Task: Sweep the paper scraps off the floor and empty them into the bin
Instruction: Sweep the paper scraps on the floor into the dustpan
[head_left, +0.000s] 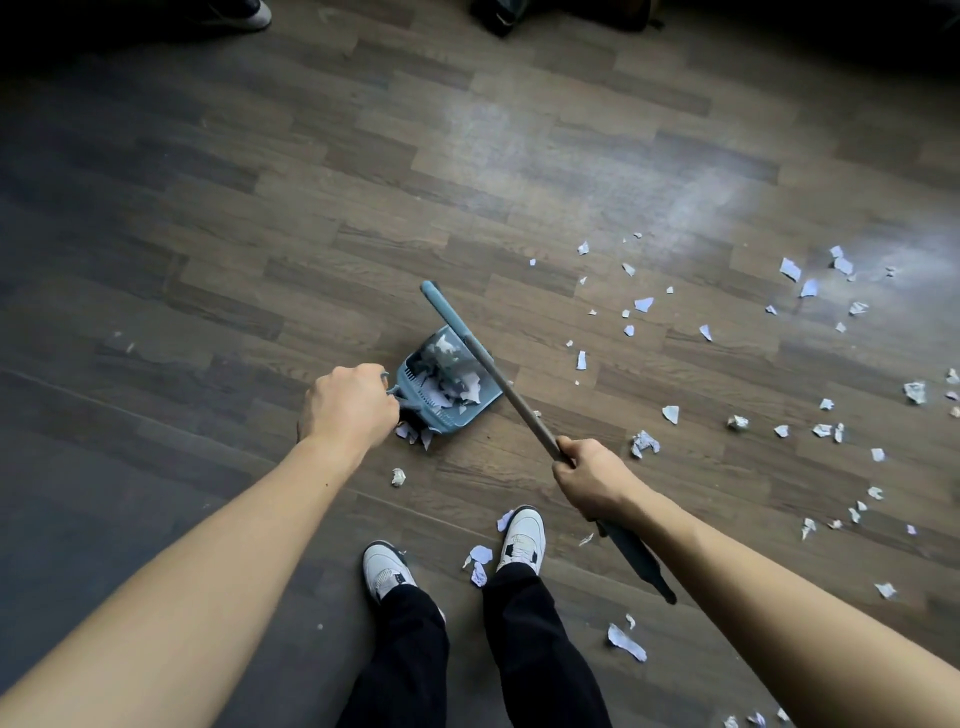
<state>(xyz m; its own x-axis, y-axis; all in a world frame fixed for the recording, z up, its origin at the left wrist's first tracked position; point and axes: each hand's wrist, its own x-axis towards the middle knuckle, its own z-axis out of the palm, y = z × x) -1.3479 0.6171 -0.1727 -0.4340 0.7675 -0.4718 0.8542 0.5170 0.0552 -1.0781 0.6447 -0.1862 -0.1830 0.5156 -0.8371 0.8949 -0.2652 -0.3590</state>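
A blue-grey dustpan (480, 402) sits on the wooden floor, holding several white paper scraps (457, 384). My left hand (353, 410) grips its handle at the pan's left side. My right hand (592, 480) grips the grey pole of the broom (511, 397). The pole slants up-left across the pan, and its blue end (441, 306) lies just beyond the pan. A few scraps (413, 432) lie by the pan's near edge, under my left hand. Many more scraps (644, 443) are scattered over the floor to the right. No bin is in view.
My two white sneakers (522, 535) stand below the pan, with scraps (480, 556) between them and one long scrap (626, 643) to their right. Another person's shoe (257, 13) is at the top left. A dark object (501, 18) sits at the top centre.
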